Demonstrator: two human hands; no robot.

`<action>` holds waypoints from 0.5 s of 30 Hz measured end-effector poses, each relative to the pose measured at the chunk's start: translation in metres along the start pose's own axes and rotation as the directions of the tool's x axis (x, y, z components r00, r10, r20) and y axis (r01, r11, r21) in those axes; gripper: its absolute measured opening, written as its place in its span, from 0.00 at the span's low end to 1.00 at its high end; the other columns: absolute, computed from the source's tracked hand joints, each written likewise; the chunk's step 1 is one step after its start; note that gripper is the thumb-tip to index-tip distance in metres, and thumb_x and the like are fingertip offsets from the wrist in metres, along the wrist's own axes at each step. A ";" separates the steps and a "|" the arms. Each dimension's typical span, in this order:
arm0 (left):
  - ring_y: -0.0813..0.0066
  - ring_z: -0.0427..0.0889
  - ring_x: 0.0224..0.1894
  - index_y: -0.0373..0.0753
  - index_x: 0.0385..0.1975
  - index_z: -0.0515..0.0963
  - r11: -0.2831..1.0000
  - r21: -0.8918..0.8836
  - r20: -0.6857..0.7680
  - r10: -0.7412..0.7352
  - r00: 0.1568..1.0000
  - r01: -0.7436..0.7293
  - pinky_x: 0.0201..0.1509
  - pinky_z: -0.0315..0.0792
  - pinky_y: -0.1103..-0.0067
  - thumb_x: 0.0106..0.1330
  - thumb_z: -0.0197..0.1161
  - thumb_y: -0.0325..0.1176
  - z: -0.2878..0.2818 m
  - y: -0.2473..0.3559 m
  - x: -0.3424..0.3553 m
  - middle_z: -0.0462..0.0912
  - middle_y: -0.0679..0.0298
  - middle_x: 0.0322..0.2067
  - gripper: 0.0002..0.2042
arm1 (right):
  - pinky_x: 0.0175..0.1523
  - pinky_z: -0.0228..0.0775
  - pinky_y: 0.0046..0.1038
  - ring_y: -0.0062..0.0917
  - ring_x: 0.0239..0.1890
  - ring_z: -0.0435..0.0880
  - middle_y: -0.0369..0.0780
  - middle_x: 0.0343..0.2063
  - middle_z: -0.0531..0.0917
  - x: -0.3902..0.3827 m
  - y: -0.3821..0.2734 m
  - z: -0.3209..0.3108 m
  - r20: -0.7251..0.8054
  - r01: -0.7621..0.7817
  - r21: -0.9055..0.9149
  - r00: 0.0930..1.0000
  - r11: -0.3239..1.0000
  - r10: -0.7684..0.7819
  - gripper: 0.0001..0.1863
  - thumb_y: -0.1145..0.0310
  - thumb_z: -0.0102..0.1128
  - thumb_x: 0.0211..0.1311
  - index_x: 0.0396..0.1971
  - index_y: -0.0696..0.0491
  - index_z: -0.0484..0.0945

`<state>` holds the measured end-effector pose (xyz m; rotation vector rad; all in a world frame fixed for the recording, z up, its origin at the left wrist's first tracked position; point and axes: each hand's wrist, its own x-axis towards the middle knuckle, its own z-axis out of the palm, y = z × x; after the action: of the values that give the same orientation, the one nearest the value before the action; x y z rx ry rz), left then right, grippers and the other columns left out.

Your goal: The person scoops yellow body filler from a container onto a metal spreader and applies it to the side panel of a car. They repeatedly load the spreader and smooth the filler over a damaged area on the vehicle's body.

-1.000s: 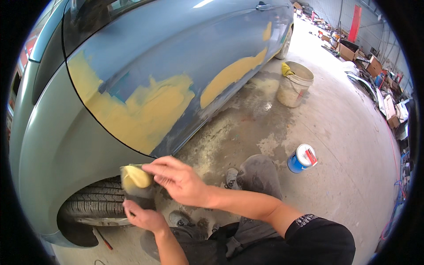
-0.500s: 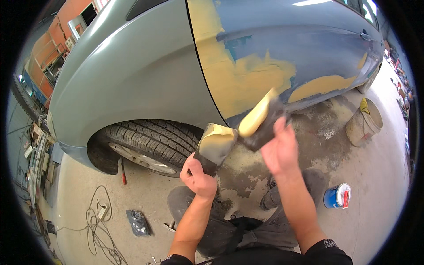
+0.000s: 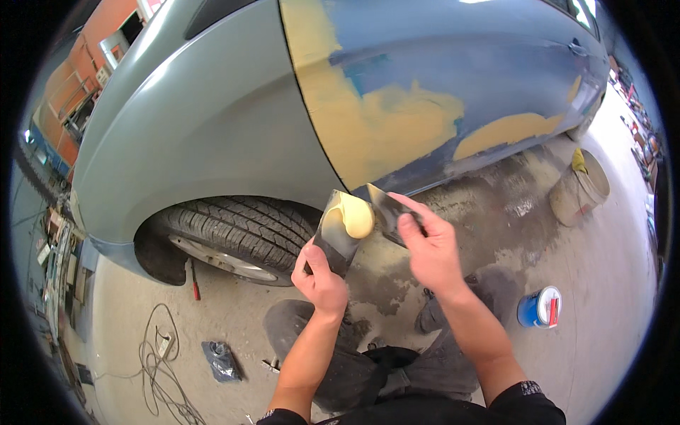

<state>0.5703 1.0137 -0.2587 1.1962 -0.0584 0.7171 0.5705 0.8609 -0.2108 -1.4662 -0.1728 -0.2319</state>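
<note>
My left hand grips a dark flat filler spreader by its lower end. A thick dollop of yellow body filler sits at that spreader's upper right edge. Between the thumb and fingers of my right hand is a second dark spreader, tilted, its edge close beside the dollop. A thin yellow smear shows near its tip. Beyond both hands stands a car door, bluish grey, with broad patches of yellow filler along its front edge and lower part.
The grey fender and front tire are at left. On the concrete floor lie a coiled cable, a black plastic bag and a red-handled tool. A blue can and a dirty bucket stand at right.
The thick yellow filler has passed from the right spreader onto the left one. My right hand has moved slightly down and left, turning its spreader. The view has shifted a little.
</note>
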 end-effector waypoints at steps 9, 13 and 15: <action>0.64 0.81 0.33 0.24 0.36 0.78 0.871 0.282 0.276 0.327 0.904 -0.402 0.39 0.73 0.76 0.72 0.49 0.37 -0.003 -0.001 0.006 0.82 0.51 0.31 0.18 | 0.39 0.71 0.21 0.26 0.36 0.78 0.42 0.40 0.77 -0.027 0.028 0.031 0.084 0.400 -0.212 0.917 0.892 -0.391 0.15 0.79 0.53 0.62 0.48 0.57 0.78; 0.69 0.80 0.35 0.25 0.38 0.78 0.918 0.264 0.124 0.271 0.954 -0.295 0.41 0.72 0.78 0.73 0.47 0.40 -0.007 0.001 0.012 0.83 0.54 0.33 0.20 | 0.43 0.70 0.20 0.22 0.40 0.78 0.41 0.42 0.79 -0.023 0.027 0.025 0.243 0.232 -0.085 0.948 0.969 -0.206 0.13 0.76 0.54 0.64 0.48 0.56 0.78; 0.73 0.79 0.36 0.25 0.39 0.78 0.956 0.125 0.064 0.258 0.964 -0.264 0.41 0.72 0.79 0.74 0.47 0.42 -0.009 0.003 0.011 0.82 0.56 0.36 0.22 | 0.50 0.69 0.23 0.22 0.45 0.77 0.38 0.45 0.79 -0.005 0.019 0.017 0.112 -0.136 0.189 0.987 0.973 0.116 0.15 0.72 0.51 0.68 0.52 0.56 0.75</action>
<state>0.5744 1.0276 -0.2552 1.3481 -0.2146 0.9361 0.5706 0.8799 -0.2286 -1.2876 -0.1776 -0.0361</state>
